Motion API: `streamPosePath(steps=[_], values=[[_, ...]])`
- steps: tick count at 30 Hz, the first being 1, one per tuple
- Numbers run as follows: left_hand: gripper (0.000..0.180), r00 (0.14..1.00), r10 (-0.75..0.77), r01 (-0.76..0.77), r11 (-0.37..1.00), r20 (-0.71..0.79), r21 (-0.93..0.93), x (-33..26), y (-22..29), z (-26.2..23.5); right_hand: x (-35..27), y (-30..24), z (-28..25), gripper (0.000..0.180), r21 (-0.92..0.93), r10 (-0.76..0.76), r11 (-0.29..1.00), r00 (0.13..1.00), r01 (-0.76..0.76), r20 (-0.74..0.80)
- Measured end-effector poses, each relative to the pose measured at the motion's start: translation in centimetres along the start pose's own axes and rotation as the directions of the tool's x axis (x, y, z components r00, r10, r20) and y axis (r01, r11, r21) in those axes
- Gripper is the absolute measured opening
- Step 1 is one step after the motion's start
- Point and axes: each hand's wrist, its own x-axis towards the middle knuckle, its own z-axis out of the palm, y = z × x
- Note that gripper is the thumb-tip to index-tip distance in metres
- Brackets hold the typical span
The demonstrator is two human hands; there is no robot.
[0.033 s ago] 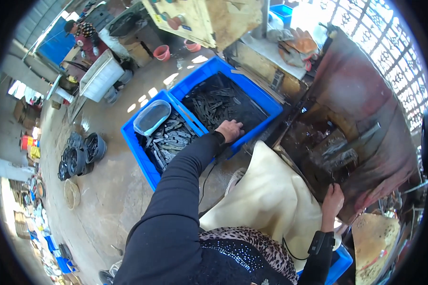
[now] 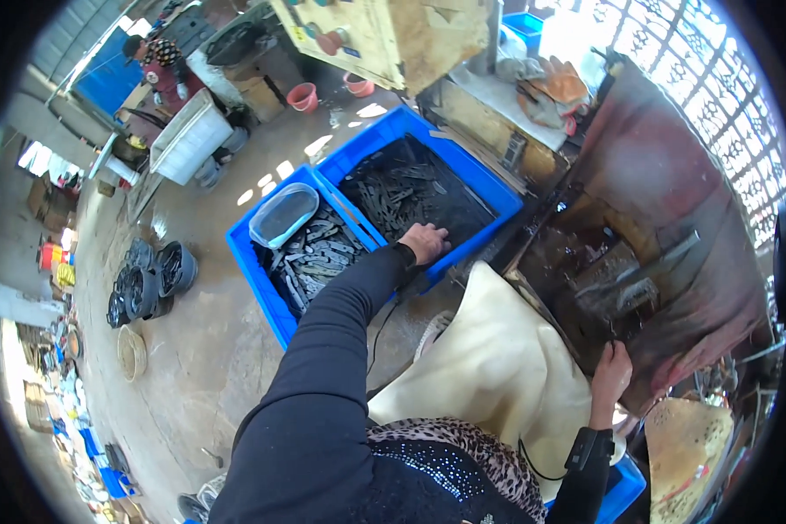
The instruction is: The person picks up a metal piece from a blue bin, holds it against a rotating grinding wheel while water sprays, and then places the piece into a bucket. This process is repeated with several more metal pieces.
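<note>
Dusty concrete floor (image 2: 201, 349) carries two blue crates (image 2: 498, 196) side by side, touching. Also on it: a white tub (image 2: 188, 140), two red buckets (image 2: 303, 96), stacked black pots (image 2: 153, 279), a round woven basket (image 2: 133, 352) near them.

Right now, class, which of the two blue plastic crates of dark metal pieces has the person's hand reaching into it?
The farther blue plastic crate: the left hand rests on its dark pieces, while the nearer blue plastic crate carries a clear tub.

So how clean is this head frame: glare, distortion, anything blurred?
Head view: strong fisheye bending at the rim; the window grille top right is blown out; sun patches mark the floor; the left hand in the blue crate is sharp.
</note>
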Motion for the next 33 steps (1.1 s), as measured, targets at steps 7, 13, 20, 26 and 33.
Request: streamPosePath(steps=[7,13,20,26,33], values=[[0.023,0.974,-0.16,0.158,0.987,0.157,0.026,-1.0,0.8,-1.0,-0.3,-0.1,-0.2,0.02,-0.009,-0.001,1.0,1.0,0.001,-0.001],[0.028,0.786,-0.607,0.593,0.794,0.117,0.135,0.1,1.5,0.2,-0.2,-0.6,0.0,0.02,-0.021,-0.004,1.0,1.0,0.004,0.012],[0.032,0.73,-0.665,0.654,0.747,0.161,0.12,0.9,2.0,0.6,-0.4,0.7,0.4,0.02,-0.022,-0.037,0.999,0.999,0.036,-0.01],[0.033,0.762,-0.522,0.55,0.834,0.384,0.043,0.3,-1.3,-0.2,-0.1,0.8,0.8,0.02,-0.02,-0.028,0.999,0.999,0.027,-0.023],[0.029,0.876,-0.227,0.277,0.959,0.425,-0.059,-1.0,-1.5,-5.2,-0.1,1.4,0.8,0.02,-0.006,-0.022,1.0,1.0,0.022,-0.003]])
